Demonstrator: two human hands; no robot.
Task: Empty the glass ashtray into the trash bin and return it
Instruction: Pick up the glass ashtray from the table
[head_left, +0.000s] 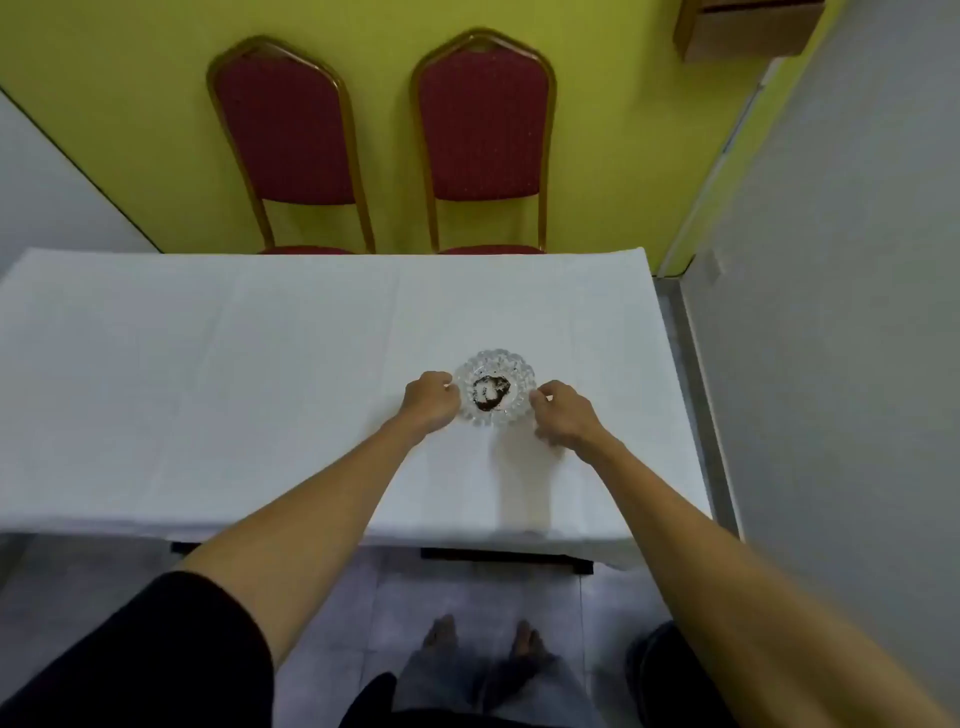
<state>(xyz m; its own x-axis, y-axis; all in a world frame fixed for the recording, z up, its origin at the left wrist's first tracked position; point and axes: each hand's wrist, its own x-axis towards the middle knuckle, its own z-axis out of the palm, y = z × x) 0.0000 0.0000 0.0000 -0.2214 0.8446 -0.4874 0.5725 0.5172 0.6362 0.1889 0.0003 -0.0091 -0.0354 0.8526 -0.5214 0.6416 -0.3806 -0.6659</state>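
Note:
A round cut-glass ashtray with a dark heap of ash in its middle stands on the white-clothed table, right of centre. My left hand is at its left rim, fingers curled against the glass. My right hand is at its right rim, fingertips touching the edge. The ashtray rests on the cloth. Whether either hand truly grips it is unclear. A dark round shape at the bottom right, by my feet, may be the trash bin; only part of it shows.
Two red padded chairs with gold frames stand behind the table against a yellow wall. A grey wall runs close along the table's right side, leaving a narrow floor strip. I stand at the table's near edge on a tiled floor.

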